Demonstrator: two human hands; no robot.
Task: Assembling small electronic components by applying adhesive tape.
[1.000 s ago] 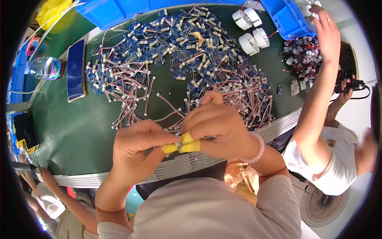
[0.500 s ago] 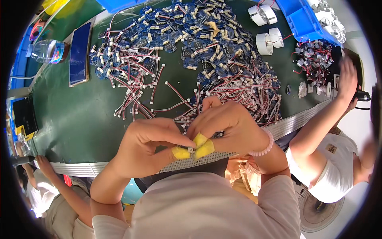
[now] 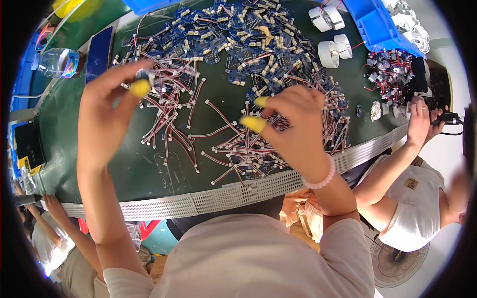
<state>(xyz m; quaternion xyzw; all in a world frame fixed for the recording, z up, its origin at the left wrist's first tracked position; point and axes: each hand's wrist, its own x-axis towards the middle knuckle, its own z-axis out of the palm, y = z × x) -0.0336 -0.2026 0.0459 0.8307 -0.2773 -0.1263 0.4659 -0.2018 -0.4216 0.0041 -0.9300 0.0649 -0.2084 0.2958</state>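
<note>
Hands well apart. Left hand over left cable heap, fingertips at blurred blue-white piece (cannot tell whether gripped). Right hand over right cable heap, thumb and finger parted. Loose cable lies between hands on green table, long axis slanting down rightward, lower end near right thumb; right hand nearer.

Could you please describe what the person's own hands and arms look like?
The left hand wears a yellow wrapping on its thumb; the right hand wears yellow wraps on thumb and one finger, plus a pale pink beaded bracelet. Short beige fabric sleeves leave both forearms bare.
</note>
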